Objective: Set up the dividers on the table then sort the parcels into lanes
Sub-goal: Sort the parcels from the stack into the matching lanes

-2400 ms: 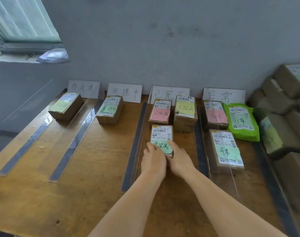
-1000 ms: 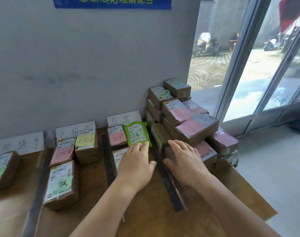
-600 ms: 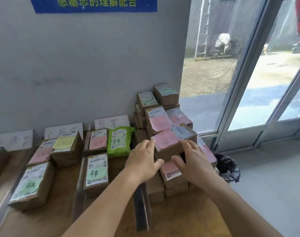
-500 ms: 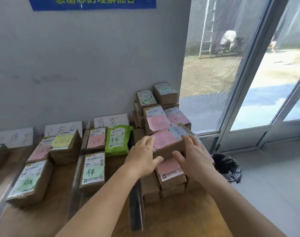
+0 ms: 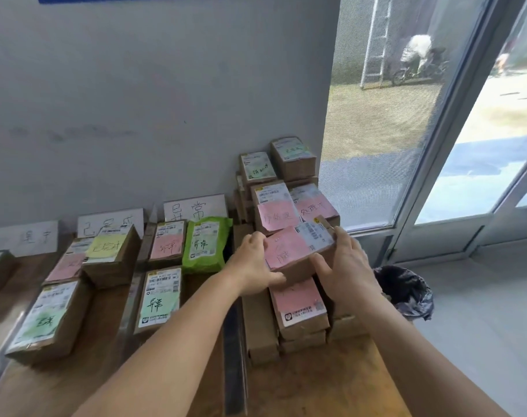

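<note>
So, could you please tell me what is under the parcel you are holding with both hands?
Under the held parcel lies another brown box with a pink label, on more stacked boxes. Its far end is covered.

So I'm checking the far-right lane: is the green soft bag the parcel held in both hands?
No, both the left hand and right hand grip a brown box with a pink note; the green bag lies untouched.

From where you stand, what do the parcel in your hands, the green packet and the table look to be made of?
Parcel: seemingly brown corrugated cardboard, matte, with a pink paper note and white printed label.
Green packet: probably plastic film; it is glossy, wrinkled and soft-edged.
Table: apparently wood or wood veneer, showing brown grain with a slight sheen.
</note>
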Available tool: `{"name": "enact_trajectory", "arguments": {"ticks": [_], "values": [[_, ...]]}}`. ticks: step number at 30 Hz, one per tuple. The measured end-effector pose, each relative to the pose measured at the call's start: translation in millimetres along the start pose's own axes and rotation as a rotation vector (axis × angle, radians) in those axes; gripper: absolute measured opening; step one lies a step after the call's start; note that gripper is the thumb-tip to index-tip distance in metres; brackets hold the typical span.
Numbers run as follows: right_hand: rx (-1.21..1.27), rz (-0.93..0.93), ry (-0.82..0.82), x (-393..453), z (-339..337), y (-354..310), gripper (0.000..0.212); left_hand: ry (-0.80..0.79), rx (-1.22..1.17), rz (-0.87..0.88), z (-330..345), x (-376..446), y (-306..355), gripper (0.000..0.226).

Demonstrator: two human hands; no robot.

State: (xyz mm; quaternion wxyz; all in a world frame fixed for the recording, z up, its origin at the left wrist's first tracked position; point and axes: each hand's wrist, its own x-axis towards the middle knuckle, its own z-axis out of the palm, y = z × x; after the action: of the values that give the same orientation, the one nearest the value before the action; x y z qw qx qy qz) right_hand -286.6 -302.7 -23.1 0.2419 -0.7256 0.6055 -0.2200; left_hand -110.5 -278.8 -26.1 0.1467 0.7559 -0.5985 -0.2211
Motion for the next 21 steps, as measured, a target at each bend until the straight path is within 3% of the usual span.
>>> {"name": "enact_trajectory", "arguments": {"ticks": [5, 11, 15, 17, 21], "values": [[0.091, 0.011, 0.102, -2.3, -0.7, -2.0, 0.072, 0.084, -0.115, 0.063, -2.3, -15.3, -1.1, 0.073], [0.413, 0.073, 0.228, -10.1, -4.9, -16.6, 0.089, 0.22, -0.233, 0.138, -7.1, -40.5, 10.7, 0.103], [0.582, 0.141, 0.27, -17.0, -5.6, -31.1, 0.098, 0.326, -0.208, 0.155, -4.4, -50.1, 16.0, 0.108], [0.658, 0.161, 0.229, -20.4, -5.0, -40.3, 0.092, 0.39, -0.237, 0.14, -3.4, -49.6, 12.2, 0.109], [0.873, 0.151, 0.133, -21.7, 5.9, -54.7, 0.06, 0.416, -0.253, 0.158, -5.3, -51.1, 5.7, 0.108]]}}
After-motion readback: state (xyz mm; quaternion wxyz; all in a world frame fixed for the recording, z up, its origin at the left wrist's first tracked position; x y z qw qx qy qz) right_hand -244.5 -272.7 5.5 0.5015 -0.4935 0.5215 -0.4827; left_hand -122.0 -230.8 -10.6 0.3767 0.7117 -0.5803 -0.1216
